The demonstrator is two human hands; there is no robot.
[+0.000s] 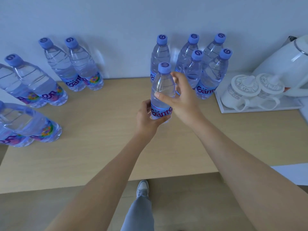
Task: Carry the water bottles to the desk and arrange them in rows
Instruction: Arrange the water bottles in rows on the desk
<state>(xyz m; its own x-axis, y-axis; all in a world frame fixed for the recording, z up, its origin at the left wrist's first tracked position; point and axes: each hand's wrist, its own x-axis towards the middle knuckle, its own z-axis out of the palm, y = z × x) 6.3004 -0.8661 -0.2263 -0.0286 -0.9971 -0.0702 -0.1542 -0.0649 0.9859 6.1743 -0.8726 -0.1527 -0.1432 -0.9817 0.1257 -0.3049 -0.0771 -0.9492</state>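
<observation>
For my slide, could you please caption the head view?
Both hands, left hand and right hand, set a bottle upright on the desk.

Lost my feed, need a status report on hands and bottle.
Left hand grips bottle at its base; right hand holds its shoulder. Bottle upright, front of right cluster. Nothing in the way.

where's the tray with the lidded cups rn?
Head view: the white tray sits at the desk's right end, just right of the right bottle cluster, with the white kettle behind it.
</observation>
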